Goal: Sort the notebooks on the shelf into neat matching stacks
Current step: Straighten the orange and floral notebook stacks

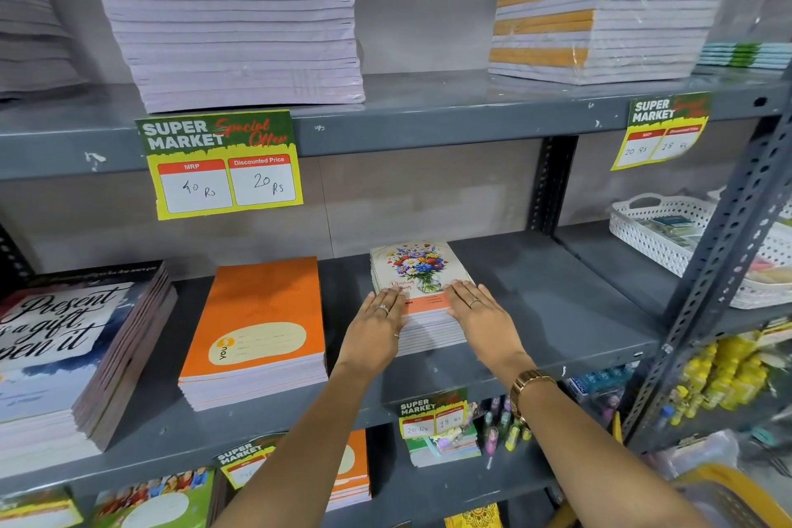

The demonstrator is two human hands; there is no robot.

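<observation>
On the middle shelf (557, 313), three notebook stacks sit apart (floral stack (418, 270) rightmost).

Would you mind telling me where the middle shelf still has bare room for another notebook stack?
The widest free patch lies right of the floral notebook stack, reaching to the upright post. A narrow strip separates that stack from the orange notebook stack, though the left hand fills it. The left end is crowded: the quote-cover stack sits close to the orange one.

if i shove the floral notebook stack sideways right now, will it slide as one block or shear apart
Probably shears: the floral notebook stack is many thin loose books, unwrapped. Both hands, left hand and right hand, bracket its sides, which should hold it together. The covers look smooth, so likely slippery on the shelf.
</observation>
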